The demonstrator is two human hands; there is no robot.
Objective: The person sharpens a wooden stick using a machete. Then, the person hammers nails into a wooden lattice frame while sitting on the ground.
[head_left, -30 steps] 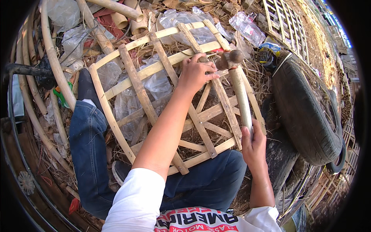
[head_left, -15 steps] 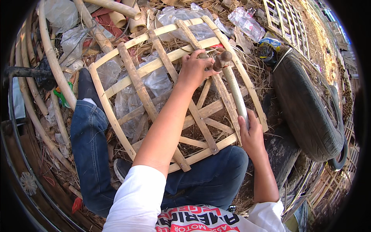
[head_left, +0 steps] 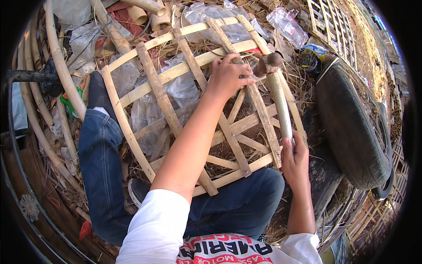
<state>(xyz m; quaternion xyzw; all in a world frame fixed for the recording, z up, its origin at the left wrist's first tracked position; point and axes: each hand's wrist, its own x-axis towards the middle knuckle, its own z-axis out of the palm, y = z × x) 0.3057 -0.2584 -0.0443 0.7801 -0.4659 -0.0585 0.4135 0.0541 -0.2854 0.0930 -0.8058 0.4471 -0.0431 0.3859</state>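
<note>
A lattice frame of bamboo slats (head_left: 157,83) leans across my lap and over the ground. My left hand (head_left: 229,78) is closed around one of its lengthwise slats near the far right part, fingers curled over the wood; whether a nail is between the fingertips I cannot make out. In my right hand (head_left: 295,158) is the lower end of a hammer (head_left: 279,102) with a pale, straight handle and a rusty, rounded head. That head is just right of my left fingertips, above the frame and apart from them.
A black tyre (head_left: 351,127) stands at the right. Bamboo poles (head_left: 59,61) curve along the left, beside a dark metal bar (head_left: 35,76). Plastic bags (head_left: 215,20) and dry scraps litter the ground beyond. Another bamboo lattice (head_left: 332,26) lies at the far right.
The hammer has swung right, its head drawing away from my left fingers. My right hand has shifted slightly right and nearer. My left hand stays on the same slat.
</note>
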